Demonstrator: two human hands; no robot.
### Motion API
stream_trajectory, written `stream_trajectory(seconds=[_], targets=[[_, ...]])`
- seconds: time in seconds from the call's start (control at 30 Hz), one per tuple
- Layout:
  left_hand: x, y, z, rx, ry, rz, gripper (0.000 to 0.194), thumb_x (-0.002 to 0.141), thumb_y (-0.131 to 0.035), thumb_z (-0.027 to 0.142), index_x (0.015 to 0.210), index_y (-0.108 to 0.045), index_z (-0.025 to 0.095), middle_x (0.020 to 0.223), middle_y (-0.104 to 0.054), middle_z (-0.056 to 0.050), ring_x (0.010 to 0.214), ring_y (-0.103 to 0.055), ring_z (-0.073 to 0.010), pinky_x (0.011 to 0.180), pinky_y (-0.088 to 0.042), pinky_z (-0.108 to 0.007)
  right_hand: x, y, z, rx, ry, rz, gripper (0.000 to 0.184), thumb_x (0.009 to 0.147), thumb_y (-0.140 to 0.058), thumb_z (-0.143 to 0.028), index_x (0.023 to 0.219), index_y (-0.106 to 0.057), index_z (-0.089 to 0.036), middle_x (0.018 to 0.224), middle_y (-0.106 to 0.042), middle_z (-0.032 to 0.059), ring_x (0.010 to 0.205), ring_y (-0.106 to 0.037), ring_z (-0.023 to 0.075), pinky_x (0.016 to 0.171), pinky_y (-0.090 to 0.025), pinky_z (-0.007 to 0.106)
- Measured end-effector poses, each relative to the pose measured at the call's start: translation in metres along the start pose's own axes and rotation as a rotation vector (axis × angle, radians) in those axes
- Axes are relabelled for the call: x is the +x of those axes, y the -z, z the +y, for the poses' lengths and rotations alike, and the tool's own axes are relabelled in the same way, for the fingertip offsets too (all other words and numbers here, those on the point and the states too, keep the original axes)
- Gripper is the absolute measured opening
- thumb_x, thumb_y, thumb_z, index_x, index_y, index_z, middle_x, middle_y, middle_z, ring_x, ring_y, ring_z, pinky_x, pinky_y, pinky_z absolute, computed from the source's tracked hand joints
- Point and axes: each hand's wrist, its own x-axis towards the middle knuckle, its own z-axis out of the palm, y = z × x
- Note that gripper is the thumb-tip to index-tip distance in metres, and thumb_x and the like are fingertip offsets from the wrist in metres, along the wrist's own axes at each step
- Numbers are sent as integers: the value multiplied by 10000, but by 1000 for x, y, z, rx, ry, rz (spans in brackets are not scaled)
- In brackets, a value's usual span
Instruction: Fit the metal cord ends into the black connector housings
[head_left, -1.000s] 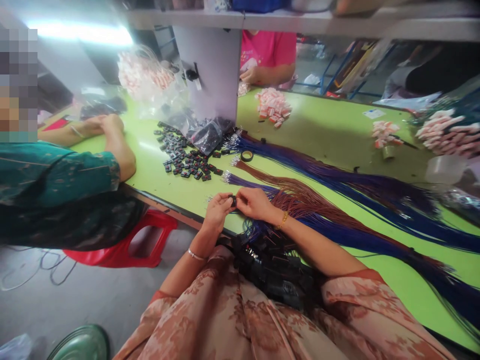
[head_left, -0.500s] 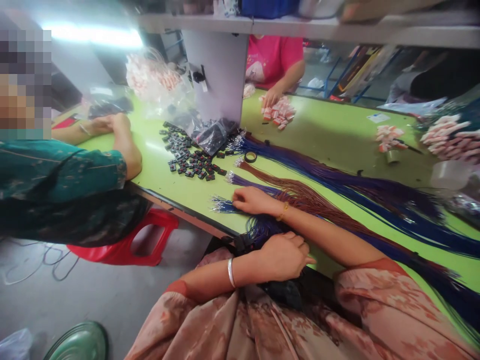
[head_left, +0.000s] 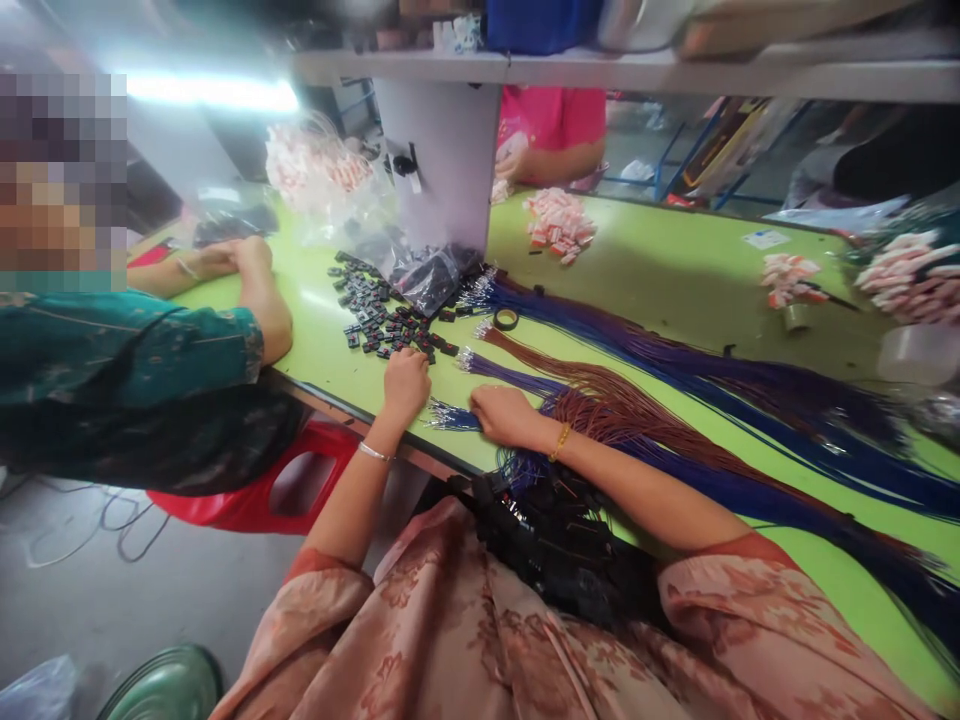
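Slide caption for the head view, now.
Left hand beside the black plastic pieces, right hand at the blue wires, over a green table.

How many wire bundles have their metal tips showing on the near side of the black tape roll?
3: the brown bundle nearest the tape roll, the purple bundle in the middle, and the blue bundle beside the right hand, which may hide others.

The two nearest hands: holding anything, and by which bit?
Cannot tell: the left hand, at the black pieces, and the right hand, by the blue wires, hide any grip.
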Motion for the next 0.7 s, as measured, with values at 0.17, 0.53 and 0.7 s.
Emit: stream_trajectory(seconds=[0.17, 0.53, 0.7], targets=[[-2, -2, -9, 88, -16, -49, 184, 865, -441, 189, 847, -624, 175, 943, -596, -106, 912, -517, -229, 768, -384, -328, -2, -1, 5, 10, 46, 22, 202, 918, -433, -278, 979, -595, -175, 993, -653, 106, 870, -575, 216, 674, -332, 293], [-18, 8, -9, -43, -48, -133, 264, 795, -517, 141, 1040, -604, 184, 983, -539, -97, 910, -530, -230, 804, -400, -330, -3, 0, 10, 57, 96, 63, 171, 914, -445, -259, 940, -587, -168, 940, -653, 101, 819, -555, 201, 651, -295, 292], [-19, 10, -13, -64, -15, -158, 208, 738, -564, 130, 935, -601, 185, 957, -575, -82, 865, -539, -217, 771, -403, -327, -2, -1, 11, 98, 50, 56, 158, 899, -428, -206, 885, -581, -167, 894, -652, 88, 780, -533, 181, 636, -276, 280]])
